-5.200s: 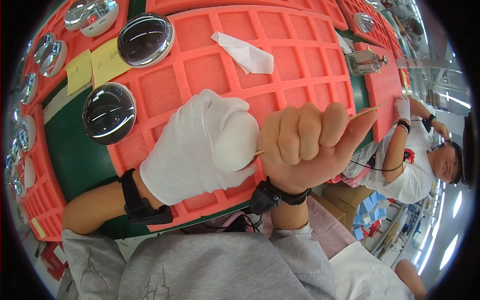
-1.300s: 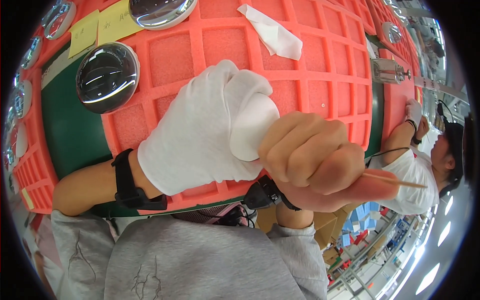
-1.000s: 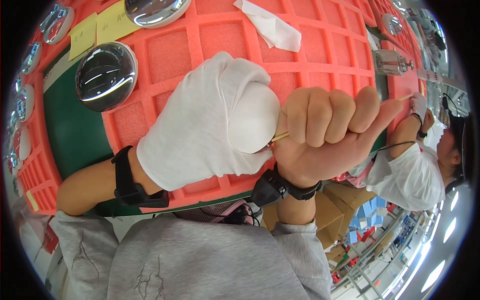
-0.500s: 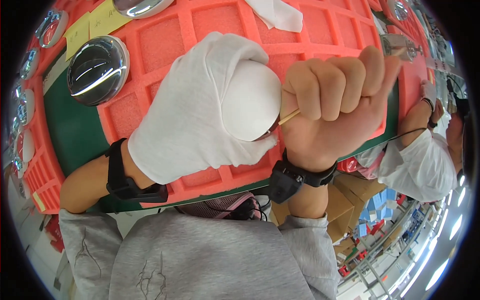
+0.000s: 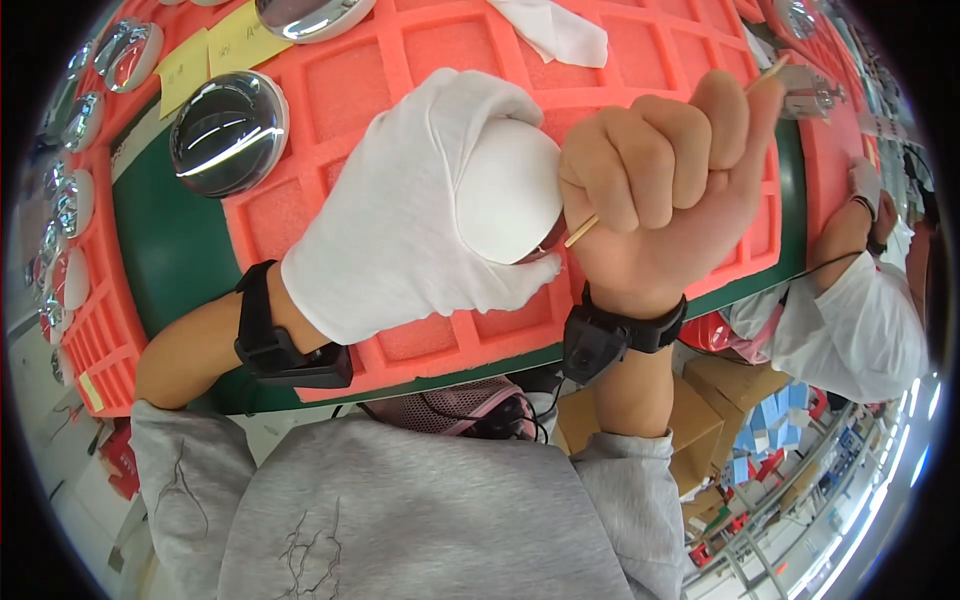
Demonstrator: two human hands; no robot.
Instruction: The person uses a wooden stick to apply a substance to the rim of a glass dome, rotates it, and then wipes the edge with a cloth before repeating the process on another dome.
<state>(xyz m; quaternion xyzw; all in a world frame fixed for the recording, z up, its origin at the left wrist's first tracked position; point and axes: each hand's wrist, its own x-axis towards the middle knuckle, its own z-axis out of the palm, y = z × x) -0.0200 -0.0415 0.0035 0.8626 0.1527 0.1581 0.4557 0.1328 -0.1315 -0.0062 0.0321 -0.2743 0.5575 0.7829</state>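
My left hand (image 5: 410, 210), in a white cloth glove, is wrapped round a round white domed part (image 5: 512, 190). A dark reddish edge of the part shows beside the gloved thumb. Bare and curled into a fist, my right hand (image 5: 665, 185) holds a thin wooden stick (image 5: 580, 232). One end of the stick sticks out below the fingers close to the white part, and its other end rises above the thumb. Whether its lower tip touches the part I cannot tell. On the left sits a glossy dark dome (image 5: 228, 135) with a pale rim.
Beneath my hands lies a pink foam tray (image 5: 345, 90) with square pockets on a green table (image 5: 165, 240). Yellow notes (image 5: 245, 42), another shiny dome (image 5: 310, 15) and a white cloth (image 5: 555, 30) lie farther off. A co-worker's arm (image 5: 845, 230) shows at the right.
The view has shifted slightly, so most things appear farther right. My right fist has turned a little, and the stick's upper end now shows above the thumb. Both grips stay the same.
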